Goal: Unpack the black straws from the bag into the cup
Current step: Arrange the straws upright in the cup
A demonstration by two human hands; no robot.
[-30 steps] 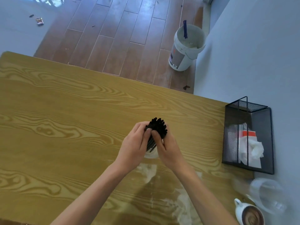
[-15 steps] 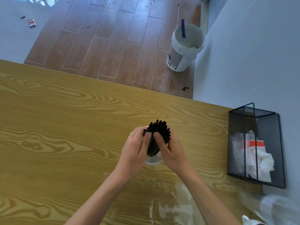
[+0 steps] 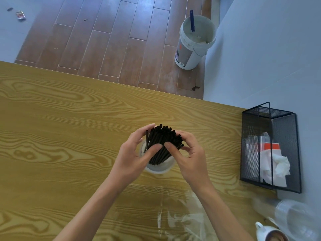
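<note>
Both hands have loosened since a second ago: then they were pressed tight round the straws [image 3: 163, 145], and now they have eased apart, so the bundle fans out and one straw leans away alone on the left. The view has also tipped down and come closer, so the cup [image 3: 159, 168] shows more plainly than it did.

The left hand [image 3: 133, 157] sits on the left of the bundle, thumb laid across the front of the straws and fingers curved round behind the tops. The right hand [image 3: 187, 157] mirrors it, thumb tip against the front of the bundle just beside the other thumb, fingers curled loosely at the right edge of the tops. Neither grip looks firm; it reads more as steadying than clamping, though I cannot tell how hard the fingers press.

The straws stand in the cup, lower ends down inside it, tops well above the rim and splayed. The cup stands on the table [image 3: 60, 136], between the wrists and the far edge. The bag [image 3: 180, 221] lies flat and clear on the table near the person, and I see no black straws left in it, though its glare makes that hard to swear to.

By my reckoning the job is almost done: the straws are out of the bag and in the cup. What seems left is to let go, perhaps settle the stray straw with the rest, and draw the hands away without tipping the cup.
</note>
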